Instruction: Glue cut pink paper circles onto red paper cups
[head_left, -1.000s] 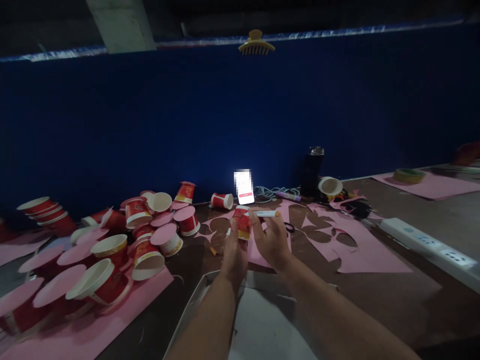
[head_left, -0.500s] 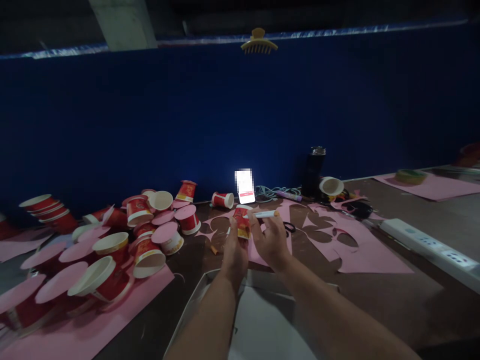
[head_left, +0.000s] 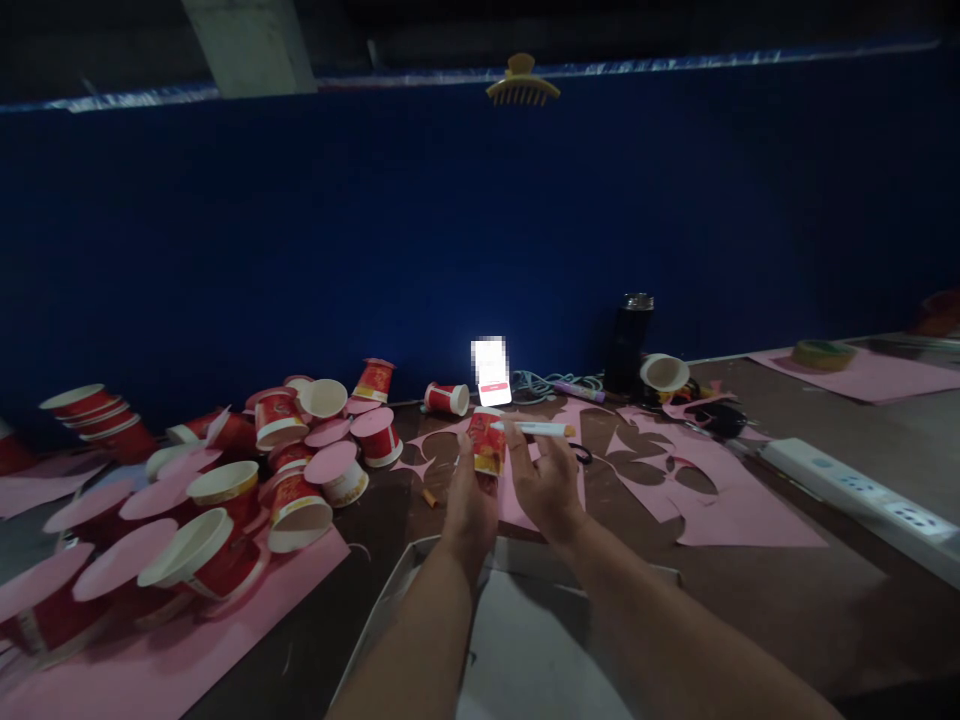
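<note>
First, locate the white box [head_left: 517,640] at the near edge; above and beyond it, note the left hand [head_left: 471,515] gripping the red cup [head_left: 487,447], and the right hand [head_left: 551,495] pinching the white pen [head_left: 544,429], front end overlapping the cup's side in view; compare with half a second earlier: see the pen's rear end swung farther right and slightly lower, with the cup nearly unmoved; judge this a small stroke or angle correction, cup apparently unfinished; treat tip contact as undetermined; farther back, find a lit phone [head_left: 493,375] propped upright.
</note>
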